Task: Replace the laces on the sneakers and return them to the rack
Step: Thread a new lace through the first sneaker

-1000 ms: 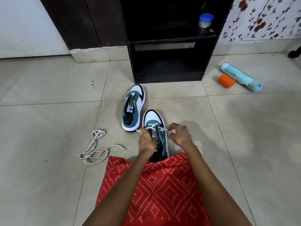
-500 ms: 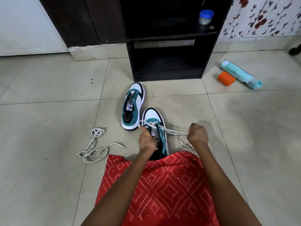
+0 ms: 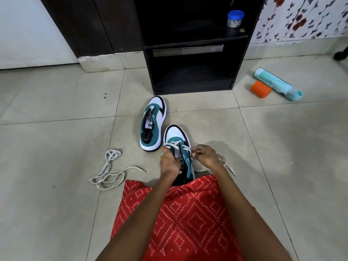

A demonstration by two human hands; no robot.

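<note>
Two teal, white and black sneakers stand on the tiled floor before the black rack (image 3: 190,44). The far sneaker (image 3: 153,123) has no lace. The near sneaker (image 3: 177,140) has a white lace (image 3: 178,146) crossed through its front eyelets. My left hand (image 3: 168,162) grips the near sneaker's left side by the tongue. My right hand (image 3: 205,157) pinches the lace at the sneaker's right edge; the lace's free end trails on the floor to the right. A loose white lace (image 3: 109,170) lies coiled on the floor to the left.
A red patterned cloth (image 3: 169,219) covers my lap below the hands. An orange cup (image 3: 260,89) and a pale teal bottle (image 3: 275,83) lie on the floor right of the rack. A blue-lidded jar (image 3: 235,18) sits on the rack's upper shelf.
My right hand, which had pulled the lace out to the right half a second ago, has come back to the near sneaker's right eyelets. The left hand stays on the sneaker.
</note>
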